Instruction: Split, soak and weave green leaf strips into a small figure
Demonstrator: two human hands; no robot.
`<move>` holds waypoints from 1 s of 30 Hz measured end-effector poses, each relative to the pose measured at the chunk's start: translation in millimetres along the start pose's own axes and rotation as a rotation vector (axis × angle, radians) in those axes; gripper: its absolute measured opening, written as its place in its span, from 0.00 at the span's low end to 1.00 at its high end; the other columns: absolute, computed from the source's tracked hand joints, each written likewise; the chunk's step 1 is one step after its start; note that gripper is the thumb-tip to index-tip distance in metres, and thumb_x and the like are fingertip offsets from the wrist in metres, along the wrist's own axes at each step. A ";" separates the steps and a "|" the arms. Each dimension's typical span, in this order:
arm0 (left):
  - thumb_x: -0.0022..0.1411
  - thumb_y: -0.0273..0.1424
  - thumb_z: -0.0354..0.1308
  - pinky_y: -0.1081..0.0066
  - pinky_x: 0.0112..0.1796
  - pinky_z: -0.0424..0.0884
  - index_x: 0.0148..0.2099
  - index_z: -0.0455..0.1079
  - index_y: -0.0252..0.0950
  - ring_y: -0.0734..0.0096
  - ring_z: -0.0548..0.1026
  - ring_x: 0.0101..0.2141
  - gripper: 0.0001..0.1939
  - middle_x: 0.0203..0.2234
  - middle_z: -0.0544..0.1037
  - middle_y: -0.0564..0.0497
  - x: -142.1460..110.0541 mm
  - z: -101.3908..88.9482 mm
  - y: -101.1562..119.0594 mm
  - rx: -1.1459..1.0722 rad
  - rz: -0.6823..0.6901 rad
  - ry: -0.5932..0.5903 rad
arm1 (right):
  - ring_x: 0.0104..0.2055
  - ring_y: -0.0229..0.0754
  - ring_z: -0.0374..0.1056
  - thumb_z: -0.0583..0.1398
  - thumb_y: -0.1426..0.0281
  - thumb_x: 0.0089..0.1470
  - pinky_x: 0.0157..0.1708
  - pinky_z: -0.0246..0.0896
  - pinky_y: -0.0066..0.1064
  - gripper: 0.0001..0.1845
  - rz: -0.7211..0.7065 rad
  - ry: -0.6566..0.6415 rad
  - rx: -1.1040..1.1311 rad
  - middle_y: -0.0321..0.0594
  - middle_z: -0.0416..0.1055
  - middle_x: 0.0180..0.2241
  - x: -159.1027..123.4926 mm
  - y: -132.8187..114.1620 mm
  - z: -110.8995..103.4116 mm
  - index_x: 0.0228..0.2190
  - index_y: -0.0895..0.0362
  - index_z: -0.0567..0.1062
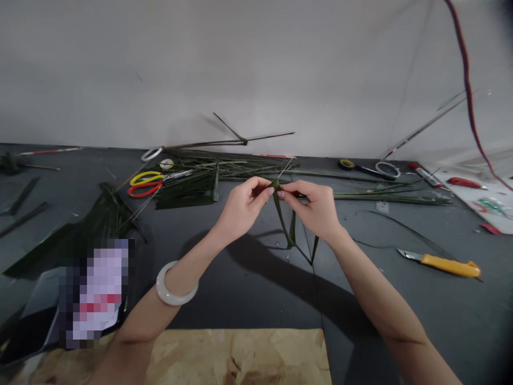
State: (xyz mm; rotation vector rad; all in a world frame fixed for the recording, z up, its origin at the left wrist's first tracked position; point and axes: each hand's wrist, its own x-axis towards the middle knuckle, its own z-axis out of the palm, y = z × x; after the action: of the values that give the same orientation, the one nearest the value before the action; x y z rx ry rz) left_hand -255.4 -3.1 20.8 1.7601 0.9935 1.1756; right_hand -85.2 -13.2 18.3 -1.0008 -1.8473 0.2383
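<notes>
Green leaf strips (284,219) are pinched tight by the left hand (242,207) and right hand (308,207), and could slip if either grip slackens.

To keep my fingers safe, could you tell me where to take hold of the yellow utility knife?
Take the knife's yellow grip from above, coming from the right: it lies flat on the grey table, its bare blade pointing left, so fingers stay behind it.

Two bare forearms (385,315) reaching up from the bottom of the frame, slim left hand (242,206) and right hand (310,206), pale glossy polished fingernails (281,195), thick smooth rounded white bangle (170,299) on the left wrist, lower left of the frame, glossy band, loose fit
</notes>
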 end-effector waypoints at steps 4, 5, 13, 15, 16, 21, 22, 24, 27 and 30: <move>0.62 0.36 0.56 0.75 0.24 0.61 0.35 0.67 0.35 0.76 0.65 0.23 0.09 0.22 0.69 0.54 -1.4 2.6 1.2 -0.002 0.026 0.052 | 0.26 0.36 0.70 0.61 0.71 0.53 0.25 0.62 0.25 0.05 0.019 0.023 0.016 0.37 0.77 0.26 -1.4 -1.9 1.5 0.27 0.57 0.76; 0.62 0.36 0.56 0.75 0.23 0.60 0.35 0.67 0.35 0.77 0.63 0.22 0.09 0.21 0.68 0.55 -2.0 3.4 2.0 -0.007 0.027 0.059 | 0.26 0.36 0.70 0.61 0.72 0.53 0.25 0.62 0.25 0.05 0.018 0.020 0.012 0.37 0.77 0.26 -1.7 -2.5 1.7 0.27 0.57 0.76; 0.61 0.36 0.57 0.74 0.25 0.61 0.33 0.67 0.35 0.76 0.64 0.23 0.10 0.21 0.67 0.55 -2.4 6.2 1.0 -0.054 0.053 0.117 | 0.25 0.35 0.69 0.60 0.74 0.53 0.24 0.61 0.25 0.05 -0.081 0.030 -0.062 0.36 0.76 0.24 -2.4 4.6 5.8 0.26 0.57 0.75; 0.61 0.36 0.58 0.74 0.26 0.62 0.33 0.67 0.35 0.76 0.65 0.23 0.09 0.21 0.68 0.55 -0.6 5.2 -1.2 -0.054 0.041 0.115 | 0.26 0.36 0.69 0.60 0.74 0.54 0.26 0.63 0.26 0.05 -0.091 0.037 -0.098 0.36 0.76 0.25 -1.7 6.5 6.7 0.27 0.56 0.75; 0.61 0.36 0.58 0.74 0.26 0.62 0.33 0.67 0.35 0.76 0.66 0.23 0.09 0.21 0.68 0.55 0.3 4.4 -2.0 -0.055 0.035 0.119 | 0.28 0.38 0.70 0.60 0.74 0.54 0.28 0.64 0.28 0.04 -0.098 0.061 -0.125 0.37 0.76 0.27 -1.5 6.3 6.9 0.29 0.56 0.75; 0.60 0.36 0.58 0.75 0.29 0.66 0.32 0.66 0.35 0.75 0.70 0.25 0.10 0.21 0.70 0.55 3.5 0.9 -3.5 -0.074 0.023 0.151 | 0.28 0.39 0.69 0.61 0.70 0.53 0.31 0.64 0.30 0.08 -0.163 0.234 -0.214 0.40 0.74 0.24 -4.3 -4.5 8.5 0.23 0.56 0.74; 0.60 0.36 0.58 0.75 0.29 0.67 0.32 0.66 0.35 0.75 0.70 0.25 0.10 0.21 0.71 0.54 3.6 1.2 -3.9 -0.083 0.018 0.141 | 0.24 0.37 0.67 0.61 0.69 0.54 0.27 0.62 0.28 0.11 -0.156 0.205 -0.213 0.38 0.72 0.20 -5.6 -6.7 9.4 0.21 0.56 0.73; 0.60 0.36 0.58 0.75 0.29 0.67 0.33 0.67 0.34 0.75 0.71 0.25 0.09 0.22 0.72 0.54 3.6 2.8 -5.3 -0.106 0.000 0.118 | 0.20 0.36 0.65 0.60 0.67 0.55 0.23 0.60 0.27 0.14 -0.092 0.112 -0.223 0.36 0.71 0.17 -8.2 -9.2 11.4 0.20 0.56 0.74; 0.60 0.35 0.58 0.74 0.29 0.68 0.33 0.68 0.34 0.76 0.70 0.25 0.09 0.22 0.72 0.54 2.8 5.9 -6.4 -0.139 -0.018 0.106 | 0.24 0.38 0.69 0.61 0.63 0.54 0.25 0.62 0.28 0.10 0.060 0.044 -0.235 0.41 0.76 0.26 -9.6 -8.9 12.9 0.28 0.57 0.77; 0.59 0.36 0.59 0.74 0.30 0.69 0.33 0.68 0.35 0.76 0.71 0.25 0.10 0.22 0.72 0.54 1.7 7.3 -4.6 -0.140 -0.002 0.100 | 0.28 0.40 0.71 0.60 0.63 0.55 0.30 0.65 0.30 0.10 0.136 0.016 -0.134 0.42 0.77 0.31 -7.7 -7.8 11.2 0.32 0.56 0.77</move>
State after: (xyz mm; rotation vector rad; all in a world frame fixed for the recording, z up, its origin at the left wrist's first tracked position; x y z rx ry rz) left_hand -248.8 -1.1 15.3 1.6035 0.9466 1.3107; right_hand -97.2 -20.9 12.0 -1.2200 -1.8016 0.1897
